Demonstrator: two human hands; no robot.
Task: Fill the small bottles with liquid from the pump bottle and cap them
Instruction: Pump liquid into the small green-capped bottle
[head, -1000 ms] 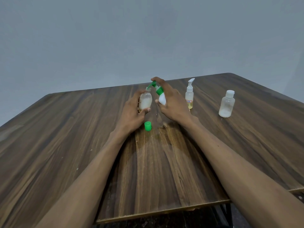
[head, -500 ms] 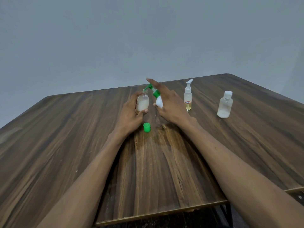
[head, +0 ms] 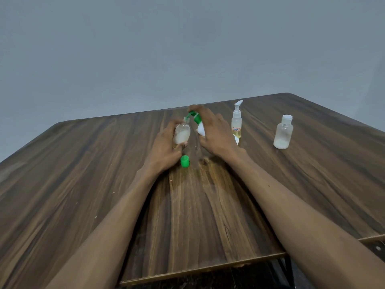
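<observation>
My left hand (head: 164, 147) grips a small clear bottle (head: 181, 134), uncapped and partly full of white liquid, tilted slightly. My right hand (head: 216, 134) holds a white pump bottle (head: 200, 127) with a green pump head, a finger on top of the pump. Its green nozzle points into the small bottle's mouth. The loose green cap (head: 184, 161) lies on the wooden table (head: 83, 184) just in front of my left hand. Most of the pump bottle's body is hidden behind my right hand.
A slim clear pump bottle (head: 236, 122) with yellowish liquid stands right of my right hand. Farther right stands a small capped bottle (head: 283, 132) with a little white liquid. The table's front edge (head: 198, 270) is near me.
Both hands and the two bottles stay together at the same spot. The green cap has not moved. The view has shifted slightly.
</observation>
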